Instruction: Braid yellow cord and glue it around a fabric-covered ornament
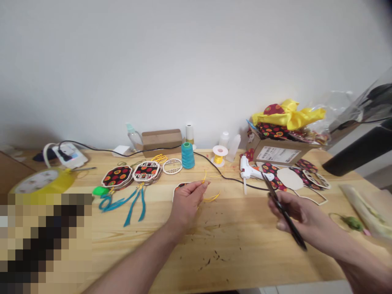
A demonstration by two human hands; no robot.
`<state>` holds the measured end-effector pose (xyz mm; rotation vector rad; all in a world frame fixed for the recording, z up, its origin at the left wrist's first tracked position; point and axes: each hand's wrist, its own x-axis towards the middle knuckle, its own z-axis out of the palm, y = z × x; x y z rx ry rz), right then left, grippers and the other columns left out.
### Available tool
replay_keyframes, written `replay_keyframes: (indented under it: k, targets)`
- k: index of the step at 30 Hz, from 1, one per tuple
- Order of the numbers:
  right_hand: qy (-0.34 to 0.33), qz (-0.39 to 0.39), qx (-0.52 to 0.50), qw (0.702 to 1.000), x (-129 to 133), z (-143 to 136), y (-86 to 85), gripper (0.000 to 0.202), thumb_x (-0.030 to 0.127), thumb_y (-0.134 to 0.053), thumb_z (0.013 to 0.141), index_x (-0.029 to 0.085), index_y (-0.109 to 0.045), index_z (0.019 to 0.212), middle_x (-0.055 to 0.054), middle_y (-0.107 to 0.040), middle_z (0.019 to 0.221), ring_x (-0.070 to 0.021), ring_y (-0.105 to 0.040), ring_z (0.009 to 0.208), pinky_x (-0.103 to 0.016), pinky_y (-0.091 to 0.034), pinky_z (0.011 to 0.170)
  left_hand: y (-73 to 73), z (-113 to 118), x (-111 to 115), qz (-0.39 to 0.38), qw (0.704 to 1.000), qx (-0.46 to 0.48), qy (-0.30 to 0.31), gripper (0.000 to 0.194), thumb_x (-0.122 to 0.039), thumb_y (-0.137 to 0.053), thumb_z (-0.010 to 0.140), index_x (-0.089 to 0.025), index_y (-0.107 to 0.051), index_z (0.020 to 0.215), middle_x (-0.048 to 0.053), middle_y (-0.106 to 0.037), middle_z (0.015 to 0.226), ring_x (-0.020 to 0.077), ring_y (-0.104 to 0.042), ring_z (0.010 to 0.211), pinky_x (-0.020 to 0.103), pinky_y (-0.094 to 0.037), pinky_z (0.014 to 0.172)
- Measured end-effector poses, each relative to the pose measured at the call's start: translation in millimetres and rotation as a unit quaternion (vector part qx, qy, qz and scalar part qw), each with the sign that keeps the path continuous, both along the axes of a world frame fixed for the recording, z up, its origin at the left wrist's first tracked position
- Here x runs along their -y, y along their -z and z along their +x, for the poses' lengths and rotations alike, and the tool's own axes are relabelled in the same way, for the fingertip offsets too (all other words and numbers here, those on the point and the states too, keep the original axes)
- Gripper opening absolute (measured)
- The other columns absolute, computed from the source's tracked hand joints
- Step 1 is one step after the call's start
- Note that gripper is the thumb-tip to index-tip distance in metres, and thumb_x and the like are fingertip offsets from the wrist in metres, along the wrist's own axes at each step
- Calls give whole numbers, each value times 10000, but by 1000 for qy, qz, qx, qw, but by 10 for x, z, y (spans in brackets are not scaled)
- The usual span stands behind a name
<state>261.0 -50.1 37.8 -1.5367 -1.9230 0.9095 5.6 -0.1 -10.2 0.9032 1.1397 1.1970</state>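
Note:
My left hand [188, 200] is closed in a pinch on a thin yellow cord [204, 176], whose ends stick out above and to the right of the fingertips. Partly behind that hand lies a patterned ornament piece [177, 188] with a pale rim. In my right hand [295, 208] is a long, slim black tool [286, 216], slanting from upper left to lower right; blur hides its exact kind. That hand is held over the right side of the wooden table [245, 253], in front of a white glue gun [252, 170].
Stacked ornaments [147, 171] with teal ribbons lie at left. Behind stand a teal thread cone [188, 156], a yellow cord spool [219, 156] and plastic bottles [234, 148]. A fabric-filled cardboard box [277, 152] is at back right. A black cable [226, 177] crosses the table.

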Motion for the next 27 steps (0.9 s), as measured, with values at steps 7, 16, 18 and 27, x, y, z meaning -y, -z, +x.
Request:
replay_keyframes:
  k: [7,16,18,27]
  targets:
    - [-251,-252,-299,886,-263,-727,58,737,796,-230,674,137,-540,789,-23,-449,655,-132,-460,573,-271,-422,540,-33,-31,-22,16,999,-28,-7,329,-444,-664,640,-145,-694,773,-77,-349,450,45,-244,424,185,-163,410]
    - [-249,-315,-362,841,-329,-885,393,725,774,-177,710,134,-515,692,-3,-459,585,-105,-486,462,-227,-408,450,10,-60,-19,37,996,-85,-2,273,-407,-605,715,-172,-700,817,-57,-438,504,64,-302,458,184,-243,443]
    - [-244,-309,-365,844,-313,-880,440,718,753,-169,733,130,-526,714,-3,-463,593,-102,-487,460,-226,-408,451,12,-65,-17,41,995,-96,0,277,-399,-595,726,-172,-701,846,-48,-468,533,71,-322,481,184,-259,458]
    - [-238,-313,-366,843,-330,-878,541,725,730,-137,759,116,-521,728,-4,-476,575,-101,-502,439,-220,-407,423,28,-73,-6,61,989,-133,7,303,-380,-582,741,-160,-696,916,-53,-491,535,73,-349,489,182,-302,487]
